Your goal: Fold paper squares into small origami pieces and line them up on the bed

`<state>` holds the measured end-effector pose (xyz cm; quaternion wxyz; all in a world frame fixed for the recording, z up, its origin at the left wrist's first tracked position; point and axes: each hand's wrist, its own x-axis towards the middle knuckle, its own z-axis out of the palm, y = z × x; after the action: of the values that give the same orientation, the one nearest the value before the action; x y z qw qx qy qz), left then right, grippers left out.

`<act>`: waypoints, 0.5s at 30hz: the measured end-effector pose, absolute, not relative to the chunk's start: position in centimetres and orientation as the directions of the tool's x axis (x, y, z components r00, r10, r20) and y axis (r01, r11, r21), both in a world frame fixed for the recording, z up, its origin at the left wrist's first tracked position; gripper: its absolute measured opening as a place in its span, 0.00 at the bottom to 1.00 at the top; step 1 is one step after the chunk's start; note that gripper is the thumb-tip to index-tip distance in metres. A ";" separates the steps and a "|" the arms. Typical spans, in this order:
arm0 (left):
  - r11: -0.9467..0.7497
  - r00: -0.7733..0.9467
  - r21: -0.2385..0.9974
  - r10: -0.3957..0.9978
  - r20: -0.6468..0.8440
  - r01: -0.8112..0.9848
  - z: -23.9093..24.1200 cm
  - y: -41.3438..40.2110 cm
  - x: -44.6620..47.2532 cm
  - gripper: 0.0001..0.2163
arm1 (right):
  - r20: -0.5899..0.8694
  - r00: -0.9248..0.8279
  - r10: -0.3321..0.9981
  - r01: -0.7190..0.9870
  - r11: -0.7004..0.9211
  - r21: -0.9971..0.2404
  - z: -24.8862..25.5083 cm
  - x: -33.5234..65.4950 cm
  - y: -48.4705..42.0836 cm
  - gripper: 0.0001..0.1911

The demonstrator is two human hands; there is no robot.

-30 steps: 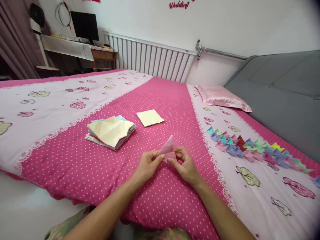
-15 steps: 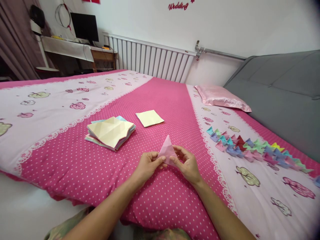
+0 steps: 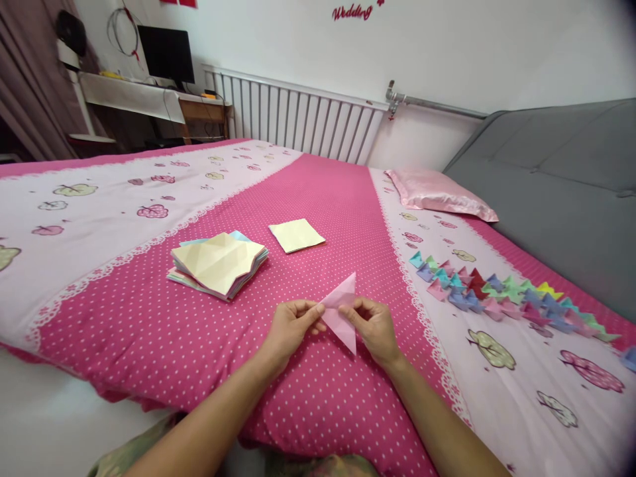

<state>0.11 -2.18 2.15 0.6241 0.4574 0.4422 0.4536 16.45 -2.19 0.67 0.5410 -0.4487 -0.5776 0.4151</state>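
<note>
Between my hands, just above the pink dotted bedspread, is a folded pink origami paper (image 3: 342,324) in a triangular shape, one point facing left and the others up and down. My left hand (image 3: 295,326) pinches its left corner between thumb and fingers. My right hand (image 3: 372,326) grips the opposite edge, thumb on top and fingers behind. To the left lies a stack of creased paper sheets (image 3: 218,262), pale yellow on top with blue and pink edges below. A smaller stack of square paper (image 3: 297,235) rests beyond my hands.
Several folded paper boats (image 3: 501,291) in many colours stand in rows on the right of the bed. A pink pillow (image 3: 440,193) lies behind them, against a grey headboard (image 3: 551,152). A desk with a monitor (image 3: 167,56) stands at the far left.
The pink paper has turned: its peak pointed up between my hands, and now the long edge stands upright on the right with a point toward my left hand. Both hands still hold it.
</note>
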 end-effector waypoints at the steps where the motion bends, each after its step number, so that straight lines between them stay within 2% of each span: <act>1: 0.170 0.200 0.970 0.971 -0.134 -0.176 2.1 -2.2 0.1 0.13 | 0.244 -0.010 0.970 0.071 0.244 -0.967 0.7 16.4 -2.2 0.09; 6: 0.185 0.206 0.960 0.968 -0.142 -0.211 2.0 -2.0 0.0 0.13 | 0.258 -0.022 0.966 0.057 0.259 -0.964 0.9 16.5 -2.1 0.13; 10: 0.200 0.231 0.949 0.962 -0.143 -0.243 1.9 -1.8 -0.2 0.14 | 0.286 -0.087 0.954 -0.017 0.286 -0.958 0.8 16.7 -2.1 0.15; 15: 0.195 0.268 0.959 0.954 -0.136 -0.207 1.8 -1.9 -0.2 0.15 | 0.272 -0.085 0.958 -0.048 0.269 -0.962 0.4 16.7 -2.0 0.16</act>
<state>-0.23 -1.86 1.75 0.6544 0.4536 0.4116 0.4435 16.73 -2.00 0.42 0.5496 -0.3946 -0.5766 0.4580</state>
